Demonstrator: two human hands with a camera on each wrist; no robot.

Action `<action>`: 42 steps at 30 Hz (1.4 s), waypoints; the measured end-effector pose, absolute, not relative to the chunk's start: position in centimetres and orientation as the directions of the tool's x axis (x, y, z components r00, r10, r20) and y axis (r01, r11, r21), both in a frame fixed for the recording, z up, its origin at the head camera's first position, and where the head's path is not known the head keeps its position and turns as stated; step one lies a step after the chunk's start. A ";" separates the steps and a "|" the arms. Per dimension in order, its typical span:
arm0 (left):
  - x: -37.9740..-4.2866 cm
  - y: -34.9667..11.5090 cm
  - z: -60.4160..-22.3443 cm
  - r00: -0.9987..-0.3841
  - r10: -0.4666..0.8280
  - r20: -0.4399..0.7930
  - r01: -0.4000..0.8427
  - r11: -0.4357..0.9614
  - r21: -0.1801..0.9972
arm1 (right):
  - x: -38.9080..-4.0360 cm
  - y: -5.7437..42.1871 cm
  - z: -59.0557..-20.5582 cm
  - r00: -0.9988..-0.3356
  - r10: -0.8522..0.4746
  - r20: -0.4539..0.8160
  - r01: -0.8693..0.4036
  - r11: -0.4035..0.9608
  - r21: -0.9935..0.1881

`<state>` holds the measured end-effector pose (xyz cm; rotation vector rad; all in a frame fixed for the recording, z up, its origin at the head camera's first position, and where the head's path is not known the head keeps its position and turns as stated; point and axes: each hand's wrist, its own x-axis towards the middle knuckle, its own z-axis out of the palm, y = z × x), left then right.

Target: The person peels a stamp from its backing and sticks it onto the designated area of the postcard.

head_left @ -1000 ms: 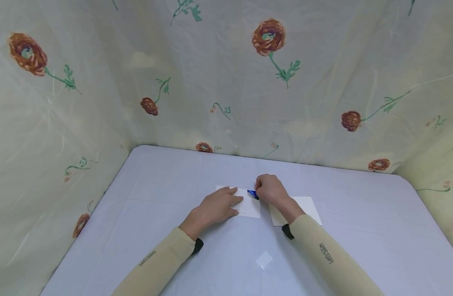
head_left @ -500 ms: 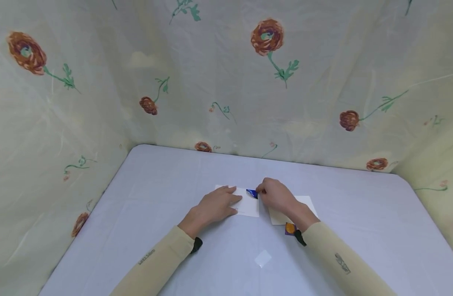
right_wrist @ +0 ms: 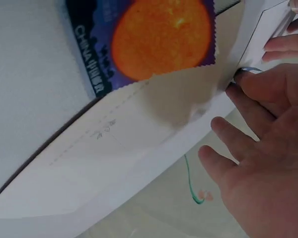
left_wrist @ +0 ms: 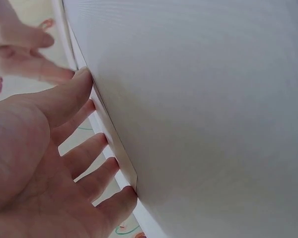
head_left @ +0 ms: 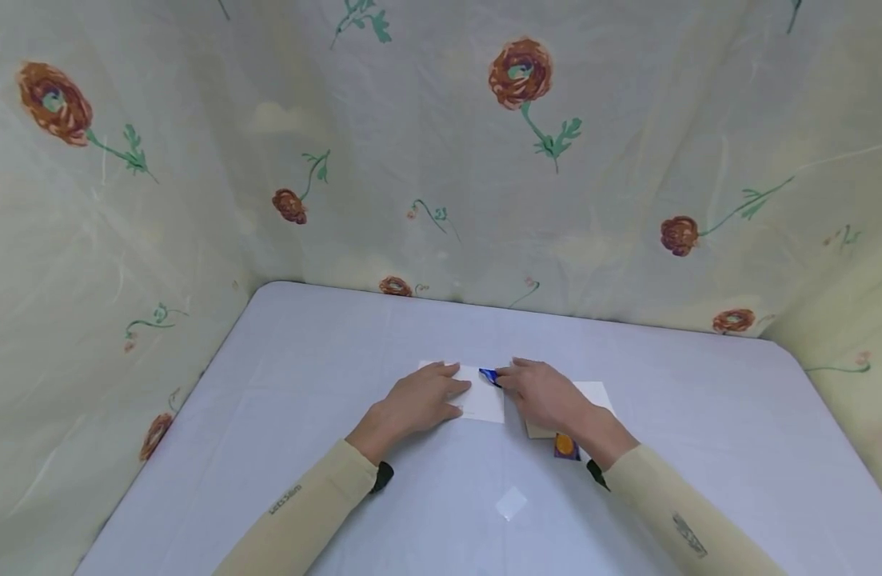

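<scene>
My left hand (head_left: 421, 402) lies spread with straight fingers on a white envelope (head_left: 484, 406), its fingertips along the paper in the left wrist view. At the envelope's upper right corner is a mostly blue stamp (head_left: 488, 375), partly hidden by my right hand (head_left: 544, 392). That hand's fingers (right_wrist: 231, 139) are stretched out, with the thumb and index finger close together at the stamp. A second envelope (right_wrist: 64, 173), with a printed dashed line, lies beneath the right hand and wrist. By its near edge is another stamp (head_left: 566, 446), purple with an orange disc and "CHINA" lettering.
A small translucent square (head_left: 512, 504) lies nearer the front of the white table (head_left: 325, 344). Flower-patterned curtains (head_left: 412, 144) hang behind the table and along both sides.
My right hand has shifted slightly nearer, and its fingers have straightened from a pinch at the blue stamp. The orange-disc stamp has come out from behind the wrist. My left hand stays put.
</scene>
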<state>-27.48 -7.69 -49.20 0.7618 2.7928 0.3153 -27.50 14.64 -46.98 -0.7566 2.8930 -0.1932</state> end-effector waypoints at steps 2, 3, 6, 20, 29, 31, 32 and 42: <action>-27.4 -7.7 -49.2 -0.838 0.520 -0.163 0.470 0.841 0.268 | -27.3 14.8 -47.0 -0.858 -0.494 -0.140 -0.473 0.867 -0.157; -27.4 -7.7 -49.2 -0.839 0.520 -0.163 0.469 0.841 0.270 | -27.3 14.8 -47.1 -0.856 -0.494 -0.151 -0.473 0.867 -0.158; -27.4 -7.8 -49.2 -0.839 0.519 -0.166 0.466 0.841 0.273 | -27.1 14.9 -47.1 -0.850 -0.498 -0.174 -0.473 0.866 -0.164; -27.2 -8.2 -48.9 -0.843 0.504 -0.187 0.448 0.851 0.275 | -26.8 14.6 -47.9 -0.839 -0.518 -0.167 -0.502 0.855 -0.131; -27.3 -8.1 -48.7 -0.840 0.510 -0.186 0.452 0.847 0.279 | -26.6 14.9 -47.9 -0.830 -0.534 -0.159 -0.515 0.845 -0.147; -27.3 -8.1 -48.7 -0.838 0.513 -0.184 0.455 0.845 0.281 | -26.6 15.0 -47.9 -0.831 -0.533 -0.155 -0.511 0.844 -0.162; -27.3 -8.0 -48.8 -0.837 0.515 -0.184 0.457 0.844 0.281 | -26.6 15.1 -47.9 -0.833 -0.532 -0.154 -0.508 0.844 -0.171; -27.3 -7.8 -48.8 -0.834 0.521 -0.180 0.462 0.839 0.286 | -26.5 15.5 -48.1 -0.809 -0.568 -0.151 -0.553 0.823 -0.131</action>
